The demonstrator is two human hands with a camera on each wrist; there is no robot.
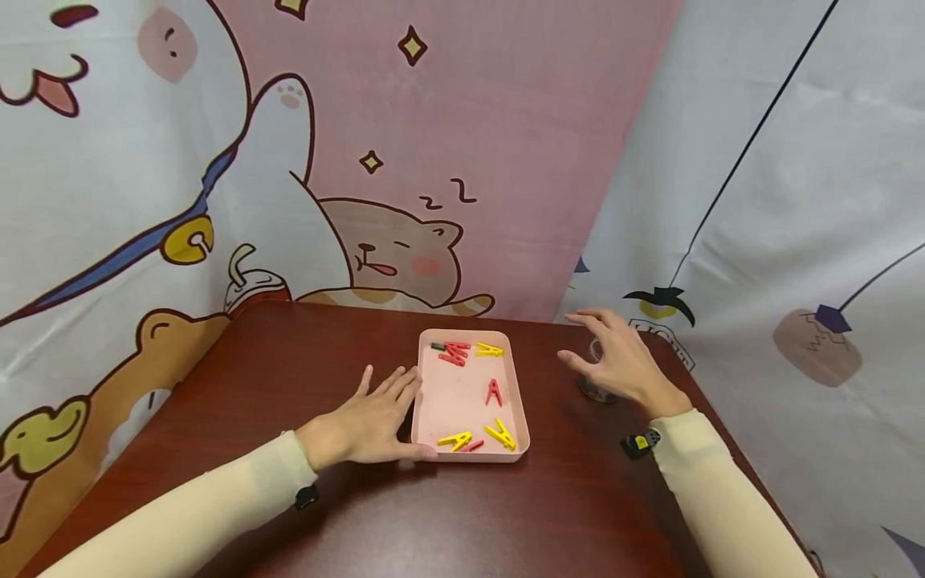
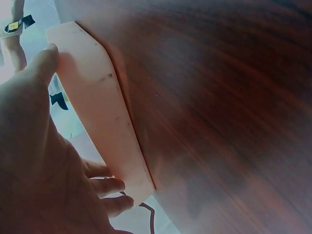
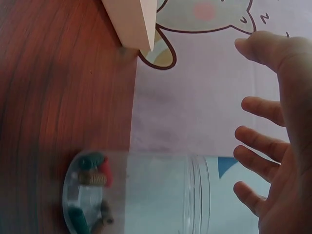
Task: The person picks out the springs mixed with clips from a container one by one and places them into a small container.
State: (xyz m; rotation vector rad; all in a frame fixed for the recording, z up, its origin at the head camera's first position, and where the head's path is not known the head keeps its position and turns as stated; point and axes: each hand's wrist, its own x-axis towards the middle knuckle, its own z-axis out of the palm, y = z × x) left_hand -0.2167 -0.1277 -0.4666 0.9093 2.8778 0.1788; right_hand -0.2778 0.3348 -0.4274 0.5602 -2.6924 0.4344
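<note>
A pink tray (image 1: 455,401) stands on the table, holding several small clothespins. A red clothespin (image 1: 494,392) lies at its right side. A yellow clothespin (image 1: 500,434) is near the front, and a red group (image 1: 453,353) sits at the back left beside a dark green piece (image 1: 438,347). My left hand (image 1: 370,421) rests against the tray's left wall, fingers spread and thumb at the front corner. My right hand (image 1: 620,361), fingers apart and holding nothing, is beside a clear jar (image 3: 156,195). In the right wrist view, green, red and brown pieces (image 3: 92,178) lie at the jar's bottom.
The dark red wooden table (image 1: 462,522) reaches back to a cartoon-printed cloth (image 1: 535,160) hanging behind it. The same kind of cloth hangs at the left and right sides. The jar stands to the right of the tray, partly hidden by my right hand in the head view.
</note>
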